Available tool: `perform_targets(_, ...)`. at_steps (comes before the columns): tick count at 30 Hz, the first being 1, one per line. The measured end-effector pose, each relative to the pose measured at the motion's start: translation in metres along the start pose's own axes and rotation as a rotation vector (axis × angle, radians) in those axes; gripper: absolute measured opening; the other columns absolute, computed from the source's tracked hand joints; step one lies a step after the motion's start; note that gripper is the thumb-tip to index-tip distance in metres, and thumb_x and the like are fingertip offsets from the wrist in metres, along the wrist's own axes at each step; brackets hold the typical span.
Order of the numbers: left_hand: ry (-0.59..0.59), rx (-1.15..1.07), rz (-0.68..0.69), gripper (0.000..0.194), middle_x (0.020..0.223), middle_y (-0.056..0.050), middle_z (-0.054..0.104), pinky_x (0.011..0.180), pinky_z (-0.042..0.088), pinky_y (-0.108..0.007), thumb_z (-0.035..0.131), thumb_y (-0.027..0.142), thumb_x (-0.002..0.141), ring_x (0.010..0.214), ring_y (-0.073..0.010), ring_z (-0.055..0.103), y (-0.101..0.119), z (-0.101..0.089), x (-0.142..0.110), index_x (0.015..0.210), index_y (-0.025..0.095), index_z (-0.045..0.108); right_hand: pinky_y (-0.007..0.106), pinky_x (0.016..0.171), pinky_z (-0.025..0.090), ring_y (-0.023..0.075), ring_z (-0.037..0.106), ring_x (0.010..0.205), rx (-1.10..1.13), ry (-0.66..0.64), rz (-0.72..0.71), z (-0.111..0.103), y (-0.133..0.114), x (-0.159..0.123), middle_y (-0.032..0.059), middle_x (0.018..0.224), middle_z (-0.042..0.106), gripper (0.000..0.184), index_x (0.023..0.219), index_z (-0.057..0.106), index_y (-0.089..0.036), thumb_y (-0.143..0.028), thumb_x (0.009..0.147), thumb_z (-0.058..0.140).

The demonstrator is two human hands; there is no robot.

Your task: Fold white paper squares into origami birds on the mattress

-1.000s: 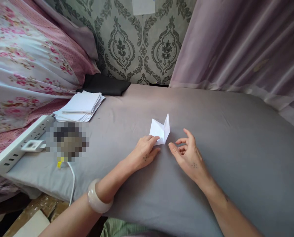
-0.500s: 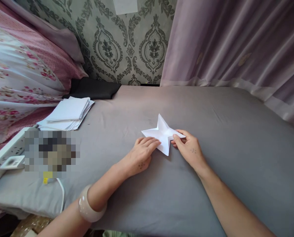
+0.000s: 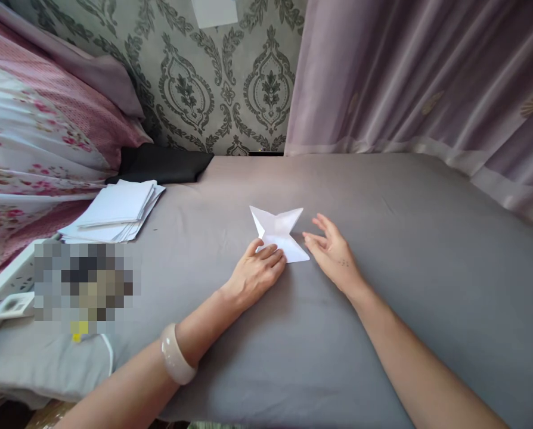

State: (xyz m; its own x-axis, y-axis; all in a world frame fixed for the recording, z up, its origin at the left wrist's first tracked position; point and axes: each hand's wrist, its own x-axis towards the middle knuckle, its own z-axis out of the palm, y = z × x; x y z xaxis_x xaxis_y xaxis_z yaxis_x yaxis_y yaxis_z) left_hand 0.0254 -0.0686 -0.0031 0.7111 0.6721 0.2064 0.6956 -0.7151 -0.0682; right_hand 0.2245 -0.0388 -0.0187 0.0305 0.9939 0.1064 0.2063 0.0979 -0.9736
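Under the fingers of your left hand (image 3: pixel 258 271) lies the four-pointed folded paper (image 3: pixel 278 225), whether pinched or merely pressed one cannot tell; beside it, your right hand (image 3: pixel 337 257), fingers apart, is free, leaving steadying to the left.

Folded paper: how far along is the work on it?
Done: creases and three visible points shape the paper. In hand: the left hand rests on its near side; the right hand is off it. Remaining: it lies spread open, so more folding seems likely; how much, I cannot tell.
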Motion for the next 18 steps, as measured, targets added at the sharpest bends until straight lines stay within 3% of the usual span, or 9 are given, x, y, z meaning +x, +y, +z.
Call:
perform_targets(3, -0.052, 0.034, -0.001, 0.026, 0.101, -0.009, 0.069, 0.102, 0.028, -0.042, 0.036, 0.007, 0.096, 0.100, -0.0216, 0.060, 0.005, -0.002, 0.006, 0.102, 0.015, 0.060, 0.032, 0.072, 0.054, 0.0184, 0.068, 0.084, -0.283, 0.107, -0.071, -0.010, -0.003, -0.010, 0.0112, 0.113, 0.065, 0.030, 0.110, 0.062, -0.017, -0.029, 0.083, 0.052)
perform_targets(6, -0.090, 0.068, -0.040, 0.024, 0.090, -0.007, 0.067, 0.103, 0.028, -0.045, 0.039, 0.006, 0.093, 0.086, -0.0214, 0.062, 0.011, -0.004, 0.013, 0.098, 0.014, 0.060, 0.028, 0.069, 0.051, 0.0152, 0.064, 0.075, -0.464, -0.015, -0.156, -0.016, -0.008, -0.024, 0.0051, 0.094, 0.068, 0.022, 0.091, 0.068, -0.020, -0.024, 0.084, 0.048)
perform_targets(11, -0.119, 0.024, -0.068, 0.022, 0.095, -0.010, 0.065, 0.096, 0.037, -0.040, 0.041, 0.005, 0.091, 0.088, -0.0222, 0.063, 0.018, -0.007, 0.025, 0.095, 0.014, 0.061, 0.027, 0.070, 0.047, 0.0139, 0.062, 0.075, -0.734, -0.183, -0.178, -0.013, -0.014, -0.040, 0.0023, 0.096, 0.065, 0.033, 0.105, 0.069, -0.024, -0.016, 0.087, 0.042)
perform_targets(18, -0.236, -0.051, -0.206, 0.017, 0.085, -0.009, 0.067, 0.075, 0.043, -0.036, 0.047, 0.002, 0.083, 0.080, -0.0236, 0.063, 0.020, -0.013, 0.037, 0.083, 0.014, 0.060, 0.026, 0.073, 0.043, 0.0158, 0.061, 0.085, -0.946, -0.247, -0.225, -0.016, -0.015, -0.044, 0.0052, 0.096, 0.062, 0.033, 0.107, 0.068, -0.021, -0.013, 0.090, 0.040)
